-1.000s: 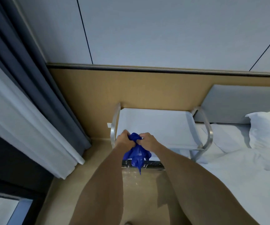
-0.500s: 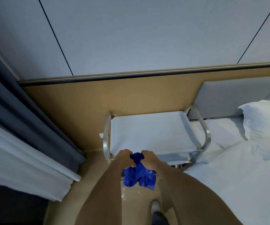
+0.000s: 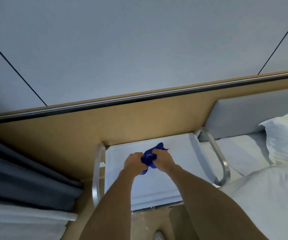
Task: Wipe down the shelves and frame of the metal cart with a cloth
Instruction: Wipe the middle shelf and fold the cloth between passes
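Note:
The metal cart stands against the wooden wall panel, its pale top shelf point(image 3: 177, 153) framed by a curved silver handle on the left point(image 3: 97, 170) and another on the right point(image 3: 217, 161). A bunched blue cloth point(image 3: 149, 156) is held over the middle of the top shelf. My left hand point(image 3: 133, 161) grips its left side and my right hand point(image 3: 163, 159) grips its right side, both with curled fingers. A corner of the cloth sticks up behind my right hand. The cart's lower shelves are hidden beneath the top shelf and my arms.
A bed with white sheets point(image 3: 269, 196) and a pillow point(image 3: 285, 135) touches the cart's right side. Dark and white curtains point(image 3: 24, 187) hang at the left. A padded headboard point(image 3: 254, 115) and grey wall panels rise behind. My shoe tip point(image 3: 158, 235) shows on the floor.
Both hands have carried the cloth forward from the cart's near edge to over the middle of the top shelf. The view has moved closer and tilted further over the cart.

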`<state>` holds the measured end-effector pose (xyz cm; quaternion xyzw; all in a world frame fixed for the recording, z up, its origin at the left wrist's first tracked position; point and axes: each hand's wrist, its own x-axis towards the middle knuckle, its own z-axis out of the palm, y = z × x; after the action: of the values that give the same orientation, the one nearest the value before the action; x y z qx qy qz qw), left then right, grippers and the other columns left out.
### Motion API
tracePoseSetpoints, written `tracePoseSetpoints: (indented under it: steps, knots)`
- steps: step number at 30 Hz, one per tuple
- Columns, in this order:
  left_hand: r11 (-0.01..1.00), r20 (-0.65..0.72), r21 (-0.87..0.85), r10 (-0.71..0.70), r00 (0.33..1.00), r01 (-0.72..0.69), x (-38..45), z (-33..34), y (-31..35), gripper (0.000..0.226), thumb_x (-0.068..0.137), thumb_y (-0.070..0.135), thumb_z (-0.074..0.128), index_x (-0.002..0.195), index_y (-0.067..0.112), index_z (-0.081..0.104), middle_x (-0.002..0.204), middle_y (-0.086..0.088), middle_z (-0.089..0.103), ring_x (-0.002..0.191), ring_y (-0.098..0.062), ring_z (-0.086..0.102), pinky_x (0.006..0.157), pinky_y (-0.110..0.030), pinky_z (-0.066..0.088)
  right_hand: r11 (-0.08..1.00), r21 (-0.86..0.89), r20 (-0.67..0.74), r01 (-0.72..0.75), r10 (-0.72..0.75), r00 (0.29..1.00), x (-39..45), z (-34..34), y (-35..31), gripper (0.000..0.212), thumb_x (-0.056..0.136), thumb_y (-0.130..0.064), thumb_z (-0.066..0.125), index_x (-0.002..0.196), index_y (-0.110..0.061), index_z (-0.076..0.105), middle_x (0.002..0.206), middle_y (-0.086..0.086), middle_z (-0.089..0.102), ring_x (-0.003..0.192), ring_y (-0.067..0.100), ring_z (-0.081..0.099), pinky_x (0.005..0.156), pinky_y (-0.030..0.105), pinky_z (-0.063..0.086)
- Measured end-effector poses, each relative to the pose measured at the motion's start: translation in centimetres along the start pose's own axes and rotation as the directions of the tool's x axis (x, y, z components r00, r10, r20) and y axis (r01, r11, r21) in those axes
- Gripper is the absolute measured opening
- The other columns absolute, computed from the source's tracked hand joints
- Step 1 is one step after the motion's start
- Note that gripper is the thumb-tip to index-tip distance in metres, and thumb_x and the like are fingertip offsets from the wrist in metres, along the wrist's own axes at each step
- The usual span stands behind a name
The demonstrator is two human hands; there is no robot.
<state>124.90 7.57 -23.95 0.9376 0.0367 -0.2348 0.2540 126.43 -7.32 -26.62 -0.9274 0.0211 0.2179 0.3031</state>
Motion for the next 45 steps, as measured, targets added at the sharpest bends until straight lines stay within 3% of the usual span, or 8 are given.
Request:
tracePoseSetpoints:
  steps: [3,7,10,14,22,29,33,45]
  knots:
    - [1.000,-0.043,-0.014,0.001,0.999,-0.001,2.1,2.1,-0.2,0.007,0.085,0.026,0.059,0.079,0.026,0.055,0.075,0.009,0.059,0.073,-0.014,0.059,0.056,-0.021,0.041,0.996,-0.085,0.042,-0.019,0.022,0.999,3.0,0.8,1.9,0.028,0.092,-0.014,0.056,0.120,-0.015,0.063,0.118,0.010,0.062,0.090,0.016,0.043,0.080,0.027,0.038]
    - [0.999,0.029,0.034,-0.003,1.000,0.002,3.3,6.4,-2.9,0.029,0.095,0.021,0.049,0.123,0.021,0.058,0.118,-0.001,0.065,0.105,-0.023,0.062,0.093,-0.033,0.051,0.987,-0.134,0.140,-0.092,0.111,0.984,4.2,4.6,4.8,0.013,0.095,-0.019,0.050,0.105,-0.016,0.058,0.123,0.011,0.064,0.095,0.022,0.056,0.089,0.037,0.050]
    - [0.990,0.083,0.105,-0.100,0.992,0.091,3.7,7.4,-5.5,0.034,0.097,0.021,0.045,0.130,0.019,0.052,0.130,-0.004,0.059,0.113,-0.024,0.058,0.098,-0.033,0.048,0.975,-0.197,0.273,-0.102,0.155,0.949,4.3,6.7,6.0,0.021,0.098,-0.020,0.048,0.118,-0.017,0.055,0.123,0.006,0.059,0.109,0.025,0.058,0.097,0.035,0.049]
    - [0.970,0.024,0.168,-0.180,0.983,0.173,5.0,5.2,-8.1,0.032,0.099,0.019,0.048,0.131,0.017,0.054,0.132,-0.004,0.057,0.118,-0.022,0.057,0.096,-0.029,0.047,0.970,-0.201,0.333,-0.135,0.198,0.922,5.4,7.7,5.1,0.005,0.094,-0.013,0.047,0.092,-0.015,0.052,0.096,0.003,0.059,0.095,0.024,0.062,0.078,0.030,0.049]
    - [0.895,-0.099,0.321,-0.294,0.951,0.310,7.7,-2.0,-11.8,0.031,0.101,0.029,0.048,0.120,0.010,0.064,0.119,-0.009,0.064,0.110,-0.026,0.062,0.090,-0.033,0.052,0.970,-0.202,0.364,-0.133,0.200,0.910,7.9,11.1,-2.1,0.031,0.090,-0.024,0.057,0.068,-0.016,0.037,0.059,-0.001,0.042,0.058,0.015,0.044,0.055,0.028,0.035]
    - [0.843,-0.057,0.524,-0.107,0.993,0.121,12.1,-4.7,-17.3,0.032,0.100,0.023,0.040,0.124,0.014,0.059,0.123,-0.008,0.060,0.117,-0.023,0.055,0.093,-0.036,0.048,0.969,-0.019,0.433,-0.246,0.230,0.872,8.7,17.6,-8.8,0.025,0.096,-0.028,0.051,0.077,-0.011,0.050,0.080,0.005,0.054,0.079,0.022,0.057,0.071,0.030,0.041]
    - [0.744,0.116,0.668,-0.068,0.991,-0.027,13.8,-5.0,-20.5,0.037,0.096,0.023,0.045,0.133,0.018,0.052,0.133,-0.009,0.052,0.124,-0.026,0.048,0.097,-0.041,0.044,0.950,0.032,0.582,-0.311,0.236,0.779,8.2,22.6,-13.0,0.059,0.081,-0.053,0.070,0.126,-0.016,0.061,0.127,0.002,0.059,0.119,0.023,0.056,0.092,0.031,0.044]
    - [0.667,0.160,0.735,0.006,0.987,-0.122,12.6,-4.8,-24.9,0.039,0.096,0.036,0.049,0.131,0.019,0.052,0.137,-0.004,0.046,0.130,-0.026,0.040,0.104,-0.042,0.037,0.896,0.119,0.302,-0.427,0.377,0.875,6.0,30.0,-18.1,0.037,0.094,-0.021,0.066,0.126,-0.005,0.055,0.119,0.011,0.066,0.103,0.023,0.067,0.079,0.024,0.046]
